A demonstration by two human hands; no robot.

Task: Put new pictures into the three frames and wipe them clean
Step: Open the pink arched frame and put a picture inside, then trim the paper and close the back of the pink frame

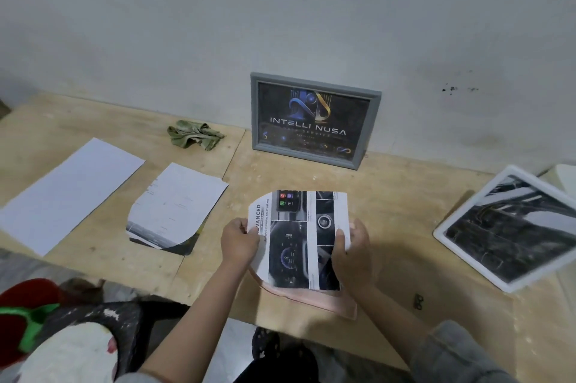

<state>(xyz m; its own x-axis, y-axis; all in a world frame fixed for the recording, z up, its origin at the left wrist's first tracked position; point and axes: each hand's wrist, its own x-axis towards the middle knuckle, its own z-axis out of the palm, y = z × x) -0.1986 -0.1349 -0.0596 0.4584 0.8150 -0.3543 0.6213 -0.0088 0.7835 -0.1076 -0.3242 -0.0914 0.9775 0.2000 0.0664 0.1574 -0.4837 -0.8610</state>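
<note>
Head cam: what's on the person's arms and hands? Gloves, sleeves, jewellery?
No gloves: the left hand and right hand are both bare, and no rings or watch are visible. Both forearms are bare too. A grey sleeve sits pushed up near the right elbow; a grey edge shows at the left arm's bottom.

The printed sheet [299, 239] hides most of the pink frame [327, 301]; the white frame [511, 226] runs off the right edge.
</note>
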